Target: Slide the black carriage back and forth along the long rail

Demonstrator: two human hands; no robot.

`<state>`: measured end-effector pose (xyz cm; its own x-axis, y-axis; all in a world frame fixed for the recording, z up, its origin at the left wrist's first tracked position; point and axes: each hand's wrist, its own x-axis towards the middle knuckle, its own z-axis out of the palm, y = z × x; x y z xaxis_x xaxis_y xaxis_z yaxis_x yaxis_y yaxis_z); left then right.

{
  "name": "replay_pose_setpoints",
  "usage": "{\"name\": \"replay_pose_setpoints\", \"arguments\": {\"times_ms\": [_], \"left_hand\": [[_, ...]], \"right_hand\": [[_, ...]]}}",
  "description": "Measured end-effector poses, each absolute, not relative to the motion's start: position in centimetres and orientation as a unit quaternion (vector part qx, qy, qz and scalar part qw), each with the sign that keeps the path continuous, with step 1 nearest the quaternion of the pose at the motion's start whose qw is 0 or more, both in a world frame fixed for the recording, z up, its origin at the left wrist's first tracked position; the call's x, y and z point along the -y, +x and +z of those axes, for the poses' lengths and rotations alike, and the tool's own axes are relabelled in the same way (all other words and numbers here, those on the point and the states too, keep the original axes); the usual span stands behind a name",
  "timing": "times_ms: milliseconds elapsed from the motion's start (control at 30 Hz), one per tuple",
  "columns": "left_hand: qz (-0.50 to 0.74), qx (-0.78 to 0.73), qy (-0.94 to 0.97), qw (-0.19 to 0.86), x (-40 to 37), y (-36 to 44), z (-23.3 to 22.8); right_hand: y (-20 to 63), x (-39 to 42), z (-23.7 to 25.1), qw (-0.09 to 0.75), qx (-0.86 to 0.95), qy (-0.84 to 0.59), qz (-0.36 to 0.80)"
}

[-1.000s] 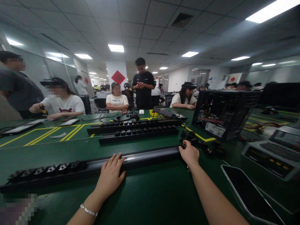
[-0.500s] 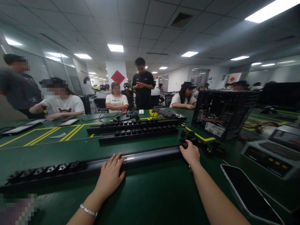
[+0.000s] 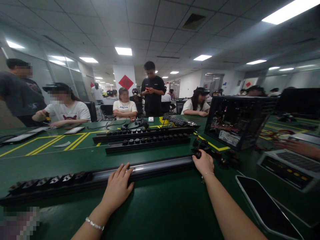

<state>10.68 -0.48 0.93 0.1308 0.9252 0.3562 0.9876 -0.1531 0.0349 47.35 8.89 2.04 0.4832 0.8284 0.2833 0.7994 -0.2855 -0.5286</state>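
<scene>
A long black power-strip housing with a shiny inner channel lies slantwise across the table. Several black socket modules sit in its left part. My left hand rests on the middle of the housing with its fingers stretched over the channel. At the right end of the housing, my right hand has its fingers closed on a small black socket module, partly covered by the fingers. More loose black modules lie just right of that hand.
Two more strips with sockets lie beyond. An open computer case stands at the back right. Nearer are a power supply unit and a phone. Another person's hand reaches in over the unit. People sit across the green table.
Another person's hand has come in from the right above the power supply unit. My two hands and the housing have hardly moved.
</scene>
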Motion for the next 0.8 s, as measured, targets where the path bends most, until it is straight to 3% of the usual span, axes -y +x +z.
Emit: {"name": "replay_pose_setpoints", "arguments": {"times_ms": [800], "left_hand": [[-0.15,0.64,-0.745,0.113,0.4,10.58,0.75]], "right_hand": [[47.69,-9.04,2.31,0.33,0.483,-0.81,0.047]]}}
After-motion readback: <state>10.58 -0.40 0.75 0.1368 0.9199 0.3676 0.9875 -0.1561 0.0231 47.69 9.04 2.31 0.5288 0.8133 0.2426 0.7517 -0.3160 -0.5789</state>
